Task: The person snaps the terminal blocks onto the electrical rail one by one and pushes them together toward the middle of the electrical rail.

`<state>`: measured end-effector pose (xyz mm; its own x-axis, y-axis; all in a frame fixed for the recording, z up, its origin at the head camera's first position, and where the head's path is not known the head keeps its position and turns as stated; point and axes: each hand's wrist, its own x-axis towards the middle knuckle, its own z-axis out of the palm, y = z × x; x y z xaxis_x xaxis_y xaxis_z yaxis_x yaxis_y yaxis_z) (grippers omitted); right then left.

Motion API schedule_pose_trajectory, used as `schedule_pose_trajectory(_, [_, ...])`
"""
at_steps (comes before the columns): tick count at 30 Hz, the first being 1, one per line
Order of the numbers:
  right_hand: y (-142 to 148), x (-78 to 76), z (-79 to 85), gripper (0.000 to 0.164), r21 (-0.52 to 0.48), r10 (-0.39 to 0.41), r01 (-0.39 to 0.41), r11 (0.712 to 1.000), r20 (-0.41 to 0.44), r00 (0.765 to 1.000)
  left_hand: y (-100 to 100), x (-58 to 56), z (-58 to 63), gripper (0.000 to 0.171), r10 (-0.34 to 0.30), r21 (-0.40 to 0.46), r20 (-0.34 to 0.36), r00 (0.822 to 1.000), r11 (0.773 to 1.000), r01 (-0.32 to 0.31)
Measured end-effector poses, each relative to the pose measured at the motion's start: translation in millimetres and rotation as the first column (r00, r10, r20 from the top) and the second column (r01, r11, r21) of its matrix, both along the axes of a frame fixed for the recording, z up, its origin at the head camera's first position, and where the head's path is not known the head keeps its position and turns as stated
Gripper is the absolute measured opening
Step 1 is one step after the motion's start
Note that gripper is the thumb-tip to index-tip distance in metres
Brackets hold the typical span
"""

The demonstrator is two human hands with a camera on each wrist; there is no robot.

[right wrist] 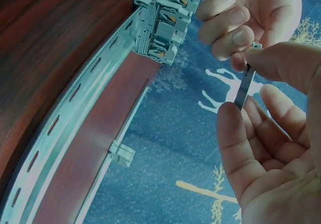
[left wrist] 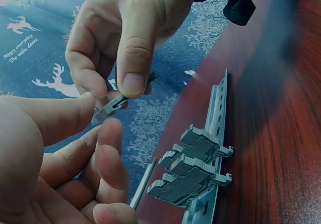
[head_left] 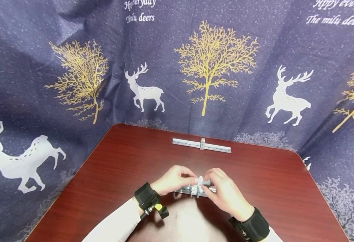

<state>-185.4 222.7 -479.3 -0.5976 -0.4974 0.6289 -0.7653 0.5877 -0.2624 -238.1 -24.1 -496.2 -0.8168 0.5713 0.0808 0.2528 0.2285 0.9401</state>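
Between both hands, raised above the table, is a thin grey terminal block, seen nearly edge-on in the right wrist view. My right hand pinches it between thumb and index finger. At its other end, the thumb and index fingertips of my left hand grip it too; fingers hide parts of it. Under the hands lies a slotted metal DIN rail. Several grey terminal blocks with orange details sit on that rail, with a gap between them in the left wrist view.
Farther back on the red-brown table lies a second metal rail, carrying a small grey block near its middle. A dark blue curtain printed with deer and trees hangs close behind and beside the table edges.
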Motion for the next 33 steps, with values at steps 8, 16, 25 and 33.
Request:
schedule_pose_trajectory(8, [-2.1,1.6,1.8,0.034,-0.001,0.025,-0.025,1.0,0.013,1.0,1.2,-0.5,-2.1,0.012,0.012,-0.013,-0.027,1.0,1.0,-0.012])
schedule_pose_trajectory(16, [2.8,2.2,7.8,0.028,-0.067,0.048,-0.041,0.997,0.104,0.993,-0.8,-0.3,0.7,0.01,0.042,-0.055,-0.116,0.992,0.997,-0.049])
schedule_pose_trajectory(25, [10.8,1.5,4.6,0.019,-0.064,-0.014,0.035,0.997,0.299,0.954,-0.4,1.5,3.9,0.01,-0.018,-0.059,-0.176,0.984,0.998,0.007])
schedule_pose_trajectory(33, [11.3,2.9,6.7,0.025,-0.03,0.014,-0.002,1.0,0.389,0.921,0.1,2.8,5.3,0.01,-0.087,-0.068,-0.183,0.979,0.995,0.075])
